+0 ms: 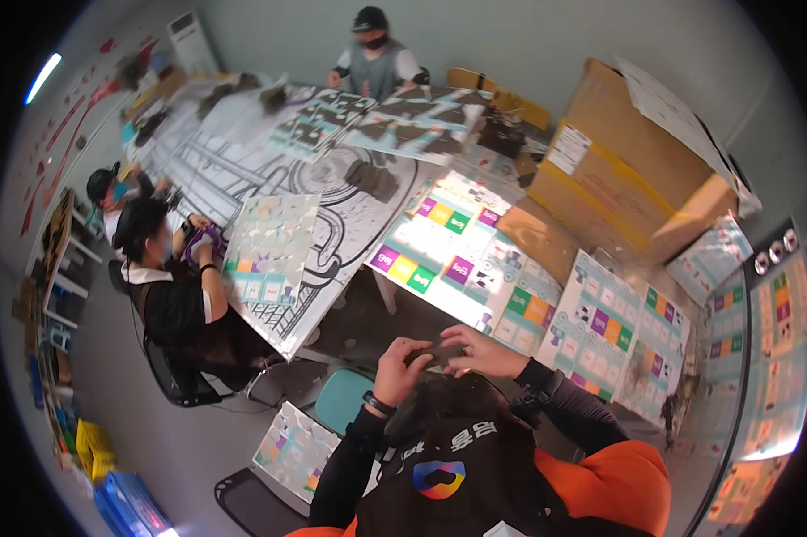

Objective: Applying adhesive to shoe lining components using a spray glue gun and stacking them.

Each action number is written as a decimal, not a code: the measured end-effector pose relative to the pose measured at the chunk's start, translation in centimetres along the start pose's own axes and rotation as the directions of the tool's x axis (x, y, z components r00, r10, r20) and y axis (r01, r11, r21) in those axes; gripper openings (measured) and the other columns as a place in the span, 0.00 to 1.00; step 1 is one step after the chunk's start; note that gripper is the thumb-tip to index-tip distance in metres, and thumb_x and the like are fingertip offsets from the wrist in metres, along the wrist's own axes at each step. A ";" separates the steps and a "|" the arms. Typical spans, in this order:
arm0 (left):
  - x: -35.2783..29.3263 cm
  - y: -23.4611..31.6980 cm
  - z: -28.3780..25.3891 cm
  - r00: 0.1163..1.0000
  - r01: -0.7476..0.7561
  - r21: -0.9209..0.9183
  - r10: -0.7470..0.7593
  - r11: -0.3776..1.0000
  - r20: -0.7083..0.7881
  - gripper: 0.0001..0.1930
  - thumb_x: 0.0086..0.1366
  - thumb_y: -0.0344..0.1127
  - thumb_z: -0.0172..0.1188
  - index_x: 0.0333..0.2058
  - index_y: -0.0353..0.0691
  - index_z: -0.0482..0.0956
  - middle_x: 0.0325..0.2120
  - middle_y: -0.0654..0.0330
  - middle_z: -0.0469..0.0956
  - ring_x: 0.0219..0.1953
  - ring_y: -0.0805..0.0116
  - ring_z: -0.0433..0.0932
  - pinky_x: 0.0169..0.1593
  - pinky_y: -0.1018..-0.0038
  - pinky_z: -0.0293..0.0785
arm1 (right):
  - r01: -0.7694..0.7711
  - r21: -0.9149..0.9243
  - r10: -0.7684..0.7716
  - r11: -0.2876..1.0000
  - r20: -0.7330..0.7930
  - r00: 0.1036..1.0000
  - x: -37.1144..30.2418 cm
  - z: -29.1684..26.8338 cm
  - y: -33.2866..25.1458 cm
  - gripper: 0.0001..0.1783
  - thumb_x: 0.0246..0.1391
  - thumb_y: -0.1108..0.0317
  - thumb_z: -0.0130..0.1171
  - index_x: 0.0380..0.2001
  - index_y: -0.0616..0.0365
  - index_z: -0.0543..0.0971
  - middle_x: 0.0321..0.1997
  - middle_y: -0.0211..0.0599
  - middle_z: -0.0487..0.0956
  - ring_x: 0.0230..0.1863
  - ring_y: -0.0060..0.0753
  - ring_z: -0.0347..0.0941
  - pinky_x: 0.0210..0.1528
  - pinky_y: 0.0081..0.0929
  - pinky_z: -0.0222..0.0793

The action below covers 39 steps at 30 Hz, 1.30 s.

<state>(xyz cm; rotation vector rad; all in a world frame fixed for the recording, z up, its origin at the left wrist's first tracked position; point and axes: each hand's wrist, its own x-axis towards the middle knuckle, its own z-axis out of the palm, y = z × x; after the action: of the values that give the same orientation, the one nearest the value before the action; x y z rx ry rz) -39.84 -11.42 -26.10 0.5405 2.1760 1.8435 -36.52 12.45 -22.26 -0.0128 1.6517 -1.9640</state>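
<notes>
Close in front of my dark apron (448, 447), my left hand (398, 372) and my right hand (480, 352) come together with bent fingers. Between them is a small dark brownish-grey piece (438, 359), pinched at its two sides. Its kind is too small and shaded to tell. Just beyond my right hand lies the near edge of a table with printed boards (439, 259) in purple, yellow and green blocks. Below my left hand stands a teal stool (343, 401).
A large cardboard box (618, 170) stands at the far right, with more printed sheets (614, 336) near it. Left lies a table with a line-drawn cover (332, 268), bearing a dark lump (372, 179). Co-workers sit at its left (166, 286) and far side (377, 67). A black chair (251, 506) is lower left.
</notes>
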 end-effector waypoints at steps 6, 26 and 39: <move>0.8 1.8 6.3 0.968 -0.241 0.165 0.225 0.956 0.114 0.12 0.60 0.30 0.68 0.43 0.36 0.83 0.36 0.56 0.78 0.33 0.63 0.82 0.36 0.71 0.79 | -0.036 -0.408 -0.074 0.912 -0.249 0.966 -6.8 -0.6 0.3 0.18 0.64 0.67 0.57 0.53 0.67 0.75 0.34 0.38 0.83 0.34 0.23 0.80 0.38 0.24 0.76; 6.2 -12.7 28.7 0.948 -0.283 0.535 0.147 0.796 0.284 0.10 0.55 0.33 0.66 0.36 0.44 0.77 0.34 0.55 0.74 0.40 0.50 0.78 0.40 0.58 0.76 | -0.217 -0.773 -0.253 0.596 -0.437 0.863 -9.2 -21.3 18.0 0.14 0.54 0.65 0.62 0.44 0.54 0.81 0.44 0.46 0.82 0.47 0.54 0.78 0.50 0.45 0.74; 14.6 -17.8 28.7 0.974 -0.162 0.631 0.226 0.759 -0.022 0.19 0.52 0.25 0.65 0.45 0.41 0.78 0.39 0.55 0.76 0.44 0.48 0.74 0.50 0.55 0.71 | -0.079 -0.917 -0.534 0.390 -0.296 0.792 -0.1 -26.7 17.7 0.21 0.49 0.72 0.56 0.50 0.53 0.78 0.47 0.36 0.75 0.57 0.43 0.68 0.58 0.41 0.64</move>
<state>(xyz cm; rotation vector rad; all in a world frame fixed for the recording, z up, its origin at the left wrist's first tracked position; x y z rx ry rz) -43.43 18.02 -47.79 0.8416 2.8992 1.1868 -38.64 35.22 -44.68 -0.1087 3.1306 -0.9444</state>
